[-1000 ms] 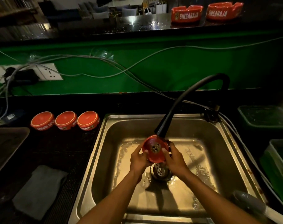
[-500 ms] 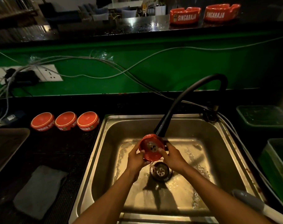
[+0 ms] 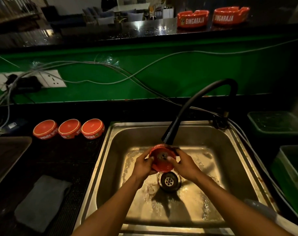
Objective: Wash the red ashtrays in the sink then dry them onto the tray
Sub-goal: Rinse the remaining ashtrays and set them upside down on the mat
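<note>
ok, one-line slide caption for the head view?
Both hands hold a red ashtray under the black faucet over the sink.

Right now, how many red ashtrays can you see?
6: one held in both hands under the faucet, three upside down left of the sink, two on the back counter.

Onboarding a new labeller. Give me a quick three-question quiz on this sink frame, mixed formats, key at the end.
1. How many ashtrays lie upside down in a row on the counter left of the sink?
2. True or false: only the right hand grips the ashtray under the tap.
3. Pick one. The grey cloth lies: A in the sink, B on the counter left of the sink, C on the upper ledge.

Key: 1. three. 2. false, the left hand grips it too. 3. B.
</note>
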